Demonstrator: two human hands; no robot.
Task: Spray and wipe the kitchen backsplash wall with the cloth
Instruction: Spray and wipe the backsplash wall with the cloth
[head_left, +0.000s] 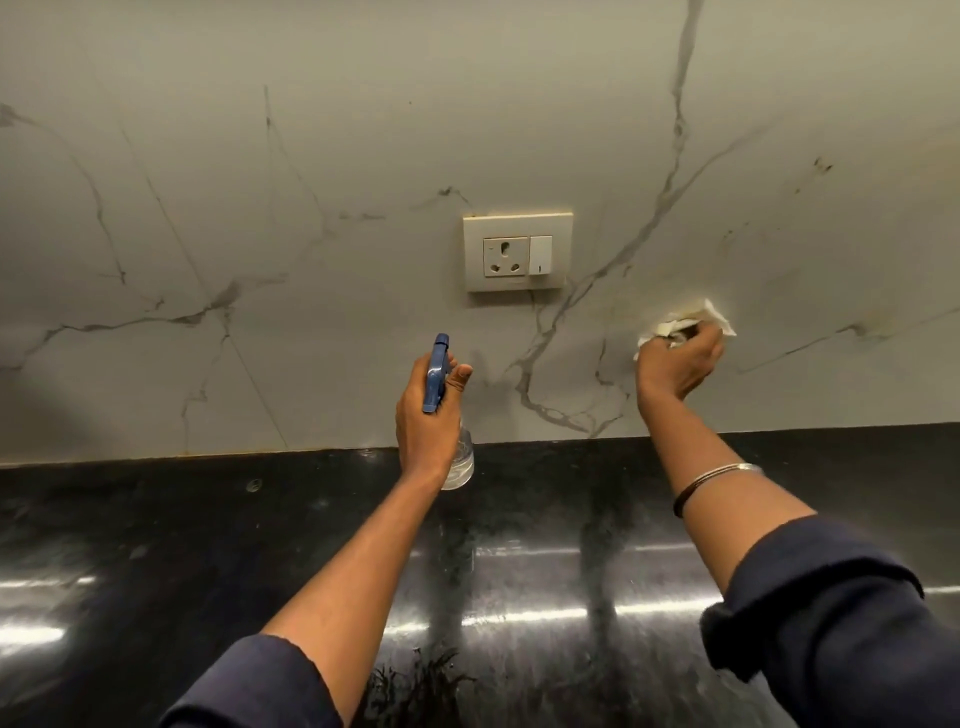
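The backsplash wall (322, 156) is pale marble with grey veins and fills the upper half of the view. My left hand (423, 415) holds a clear spray bottle (460, 462) with a blue trigger head, upright, its nozzle pointing at the wall below the socket. My right hand (678, 364) presses a crumpled white cloth (717, 317) against the wall, to the right of the socket and level with its lower edge. Yellowish smears show on the wall around the cloth.
A white socket plate with a switch (518, 252) sits on the wall between my hands. A glossy black countertop (208, 545) runs below the wall and reflects ceiling lights. A thin bangle and a dark band circle my right wrist.
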